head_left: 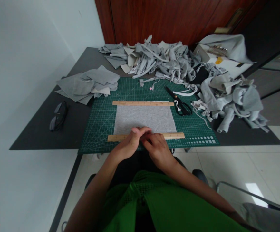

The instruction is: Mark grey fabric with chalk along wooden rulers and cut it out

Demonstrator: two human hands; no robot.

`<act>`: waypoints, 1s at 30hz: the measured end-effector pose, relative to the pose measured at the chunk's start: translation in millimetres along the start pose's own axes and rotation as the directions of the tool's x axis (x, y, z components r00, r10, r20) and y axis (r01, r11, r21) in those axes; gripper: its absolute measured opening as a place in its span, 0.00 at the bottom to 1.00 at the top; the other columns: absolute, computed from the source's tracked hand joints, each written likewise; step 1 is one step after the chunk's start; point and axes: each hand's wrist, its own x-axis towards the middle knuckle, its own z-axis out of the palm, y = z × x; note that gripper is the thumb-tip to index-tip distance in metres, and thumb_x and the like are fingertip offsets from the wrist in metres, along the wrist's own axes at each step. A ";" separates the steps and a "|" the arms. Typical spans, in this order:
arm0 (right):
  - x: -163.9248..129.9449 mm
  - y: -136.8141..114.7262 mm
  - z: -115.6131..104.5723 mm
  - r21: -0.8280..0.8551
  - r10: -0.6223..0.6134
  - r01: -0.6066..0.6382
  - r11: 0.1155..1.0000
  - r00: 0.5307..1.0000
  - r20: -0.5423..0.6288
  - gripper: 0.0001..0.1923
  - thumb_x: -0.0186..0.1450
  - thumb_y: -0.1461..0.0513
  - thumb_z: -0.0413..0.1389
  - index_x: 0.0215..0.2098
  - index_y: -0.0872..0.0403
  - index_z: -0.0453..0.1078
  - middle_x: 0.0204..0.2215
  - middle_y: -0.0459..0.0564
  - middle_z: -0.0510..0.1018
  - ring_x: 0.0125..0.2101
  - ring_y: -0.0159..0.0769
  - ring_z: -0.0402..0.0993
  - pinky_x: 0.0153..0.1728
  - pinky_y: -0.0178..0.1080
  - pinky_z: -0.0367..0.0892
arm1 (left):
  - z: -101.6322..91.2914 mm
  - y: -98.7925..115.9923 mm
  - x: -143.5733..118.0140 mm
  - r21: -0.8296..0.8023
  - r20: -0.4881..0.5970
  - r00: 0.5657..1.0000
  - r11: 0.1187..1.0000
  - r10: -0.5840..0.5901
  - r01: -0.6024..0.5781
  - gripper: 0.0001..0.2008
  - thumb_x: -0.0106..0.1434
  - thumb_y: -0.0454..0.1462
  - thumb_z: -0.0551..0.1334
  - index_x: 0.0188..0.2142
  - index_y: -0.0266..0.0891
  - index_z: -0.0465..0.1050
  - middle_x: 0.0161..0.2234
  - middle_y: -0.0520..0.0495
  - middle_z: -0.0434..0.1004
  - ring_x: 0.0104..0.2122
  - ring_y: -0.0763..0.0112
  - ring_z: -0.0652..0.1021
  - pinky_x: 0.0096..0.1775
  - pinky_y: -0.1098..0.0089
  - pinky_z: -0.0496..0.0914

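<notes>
A rectangular piece of grey knit fabric (144,118) lies flat on a green cutting mat (98,129). One wooden ruler (143,103) lies along its far edge. A second wooden ruler (172,135) runs along the near edge, under my hands. My left hand (131,143) rests over the middle of this near ruler, its fingers stretched out to the right. Close against it, my right hand (158,149) has its fingers curled and pinched at the near side of the ruler; what is between the fingertips is hidden.
Black-handled scissors (183,108) lie right of the fabric. Grey cloth pieces (89,83) are stacked at the left, beside dark glasses (58,116). Scraps (154,58) heap along the back, with more cloth (234,96) at the right. A white box (205,55) stands back right.
</notes>
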 end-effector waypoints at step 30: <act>1.0 9.3 22.2 0.340 0.111 -0.072 0.938 0.989 -0.097 0.14 0.71 0.71 0.50 0.45 0.53 0.76 0.39 0.55 0.79 0.44 0.47 0.73 0.45 0.48 0.71 | 2.2 -1.4 -0.1 -0.003 -0.003 1.000 1.000 0.003 -0.003 0.60 0.58 0.71 0.21 0.63 0.40 0.70 0.60 0.36 0.73 0.62 0.51 0.71 0.65 0.51 0.62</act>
